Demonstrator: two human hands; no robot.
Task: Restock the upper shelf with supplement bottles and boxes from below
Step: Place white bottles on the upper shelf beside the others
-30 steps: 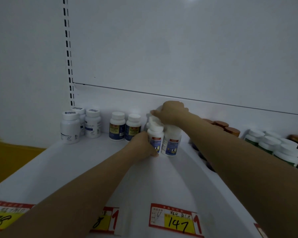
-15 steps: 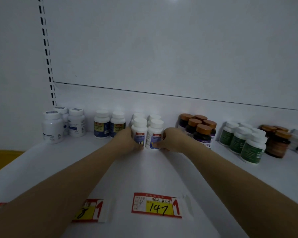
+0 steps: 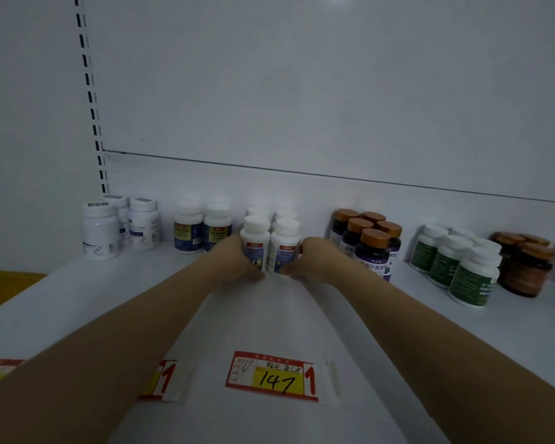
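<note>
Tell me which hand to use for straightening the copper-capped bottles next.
Right, likely. The right hand holds the white bottle pair directly beside the copper-capped bottles; the left hand is on the pair's far side and would have to cross over.

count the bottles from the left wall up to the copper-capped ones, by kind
white plastic bottles with barcode-stickered white caps: 3
white-capped bottles with dark blue labels: 2
white-capped white bottles with red-banded labels: 4
copper-capped dark purple bottles: 5
total: 14
</note>
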